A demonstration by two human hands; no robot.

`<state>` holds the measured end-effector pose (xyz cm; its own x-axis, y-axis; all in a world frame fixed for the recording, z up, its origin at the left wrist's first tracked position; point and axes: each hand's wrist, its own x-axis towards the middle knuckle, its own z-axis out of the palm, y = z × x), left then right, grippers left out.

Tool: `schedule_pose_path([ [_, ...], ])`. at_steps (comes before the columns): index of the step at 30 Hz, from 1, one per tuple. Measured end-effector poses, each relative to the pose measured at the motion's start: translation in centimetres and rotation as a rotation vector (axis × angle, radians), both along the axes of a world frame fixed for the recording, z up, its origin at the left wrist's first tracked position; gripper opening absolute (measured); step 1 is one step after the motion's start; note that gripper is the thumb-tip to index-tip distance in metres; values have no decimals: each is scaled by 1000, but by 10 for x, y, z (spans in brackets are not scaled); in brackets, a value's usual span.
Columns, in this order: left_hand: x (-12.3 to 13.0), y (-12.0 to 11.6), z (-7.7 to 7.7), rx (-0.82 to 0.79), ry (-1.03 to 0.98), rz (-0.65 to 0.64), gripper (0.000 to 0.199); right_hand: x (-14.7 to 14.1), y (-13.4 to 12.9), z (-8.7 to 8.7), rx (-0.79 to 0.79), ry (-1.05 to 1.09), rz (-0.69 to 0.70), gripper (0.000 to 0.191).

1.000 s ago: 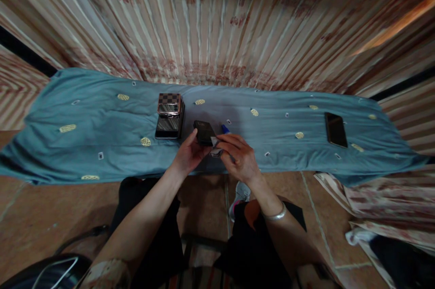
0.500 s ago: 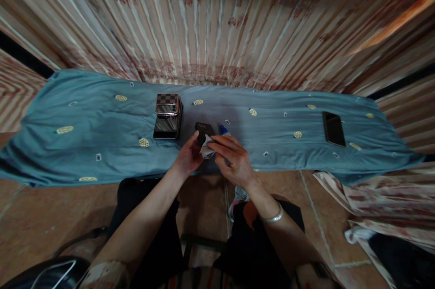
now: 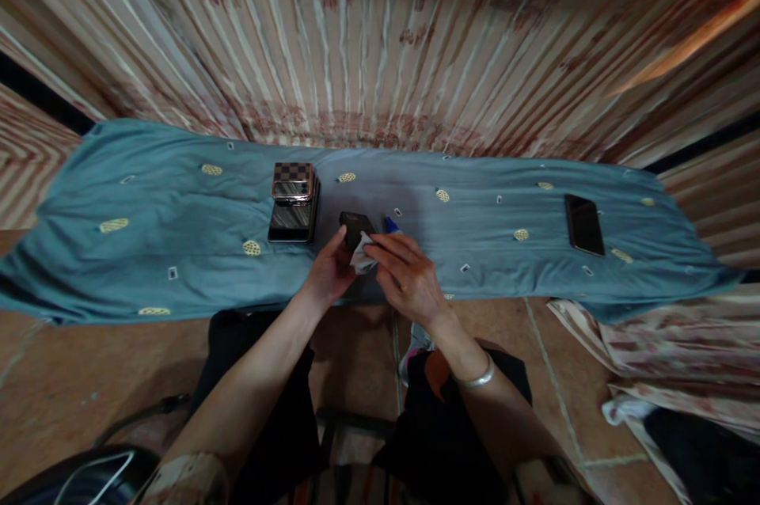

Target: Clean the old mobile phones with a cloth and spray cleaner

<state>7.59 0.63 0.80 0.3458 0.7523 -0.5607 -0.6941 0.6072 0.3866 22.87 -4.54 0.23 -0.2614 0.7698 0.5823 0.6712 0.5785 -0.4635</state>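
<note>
My left hand (image 3: 332,266) grips a small black box-like object (image 3: 355,228) by its left side, over the near half of the blue cloth. Pinched in my right hand (image 3: 409,275) is a crumpled white tissue (image 3: 362,254), which lies against the lower right part of the black object. A blue-capped item (image 3: 390,225) lies just beyond my right fingers, its lower part hidden by them. To the left of my hands are stacked dark phones (image 3: 290,222), with a checkered folding phone (image 3: 293,180) on top.
The narrow table bears a blue cloth (image 3: 195,204) with yellow prints. A dark phone (image 3: 584,225) lies far right. Behind the table hangs a pleated curtain (image 3: 368,38). Below are my knees and a tiled floor (image 3: 552,378).
The tissue has shifted slightly up and to the right on the black object, which is tilted a little differently. Both hands otherwise keep nearly the same place.
</note>
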Motion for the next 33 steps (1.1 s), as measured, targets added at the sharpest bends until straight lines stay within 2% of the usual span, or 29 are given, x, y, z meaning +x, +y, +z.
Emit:
schedule_pose_path([
  [6, -3, 3, -7, 36, 22, 20, 35, 10, 3, -2, 34, 14, -28, 37],
  [14, 2, -3, 7, -22, 10, -20, 35, -5, -5, 1, 77, -54, -5, 38],
  [17, 2, -4, 8, -31, 16, -18, 41, -8, -6, 1, 90, -73, -4, 38],
  [23, -3, 3, -5, 43, -7, -22, 33, 3, -1, -3, 89, -87, -30, 38],
  [27, -5, 6, -11, 48, -11, 7, 34, 5, 0, -3, 142, -96, -38, 35],
  [33, 0, -2, 7, -28, -8, -13, 38, -7, -3, 0, 50, -115, -1, 41],
])
